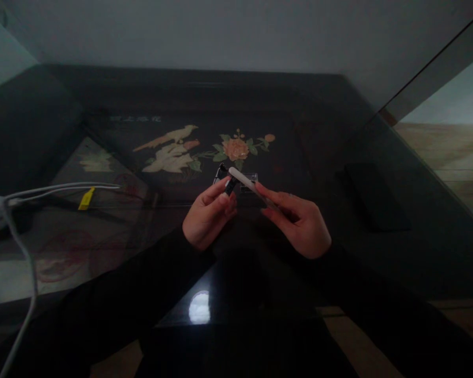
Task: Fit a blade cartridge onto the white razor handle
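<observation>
My left hand (211,215) pinches a small black and silver piece (230,186) between thumb and fingertips. Its kind is too dark and small to make out. My right hand (299,218) grips a thin, flat, pale slab with a rounded end (242,177), seen nearly edge-on. The slab slants up to the left, and its tip meets or overlaps the black and silver piece; whether they are joined I cannot tell. Just behind the slab shows a small clear plastic piece (251,178), partly covered by it.
Under my hands is a dark, glossy tabletop (331,126) with a bird-and-flower picture (236,149). A dark flat rectangular object (374,197) lies at the right. White cables (63,186) with a yellow tag (86,199) run in from the left.
</observation>
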`<state>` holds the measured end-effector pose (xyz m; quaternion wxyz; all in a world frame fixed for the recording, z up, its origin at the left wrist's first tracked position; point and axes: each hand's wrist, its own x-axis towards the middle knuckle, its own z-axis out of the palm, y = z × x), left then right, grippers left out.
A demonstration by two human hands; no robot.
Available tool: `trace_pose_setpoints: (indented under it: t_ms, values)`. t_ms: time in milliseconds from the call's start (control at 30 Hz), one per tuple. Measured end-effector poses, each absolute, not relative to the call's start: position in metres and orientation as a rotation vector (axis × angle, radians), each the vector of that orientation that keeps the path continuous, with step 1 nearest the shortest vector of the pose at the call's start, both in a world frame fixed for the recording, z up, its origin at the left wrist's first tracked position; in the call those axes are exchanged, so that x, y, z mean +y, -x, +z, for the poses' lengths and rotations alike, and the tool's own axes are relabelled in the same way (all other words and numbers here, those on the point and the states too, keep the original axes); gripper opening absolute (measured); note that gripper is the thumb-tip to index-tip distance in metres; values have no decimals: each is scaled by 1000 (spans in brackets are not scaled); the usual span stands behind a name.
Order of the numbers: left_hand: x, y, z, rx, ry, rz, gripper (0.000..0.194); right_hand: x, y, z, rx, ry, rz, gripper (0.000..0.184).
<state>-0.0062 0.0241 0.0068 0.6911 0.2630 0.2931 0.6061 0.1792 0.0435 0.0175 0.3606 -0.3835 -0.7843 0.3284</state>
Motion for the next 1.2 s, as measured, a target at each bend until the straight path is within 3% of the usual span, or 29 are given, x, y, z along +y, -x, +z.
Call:
trace_pose_setpoints:
  t_ms: [433, 633, 1000, 1200]
  values:
    - [29, 7, 3, 608, -621, 1396, 45, 35, -176, 24, -2077, 765, 897, 41]
    - [26, 9, 5, 668, -580, 1336, 51, 40, -176, 22, -2074, 857, 848, 42]
    - [28, 12, 8, 665, -650, 1354, 42, 49, -179, 17, -1977, 1000, 934, 41]
    - [30, 14, 11, 708, -630, 1398, 47, 63, -185, 19, -1806, 1103, 977, 50]
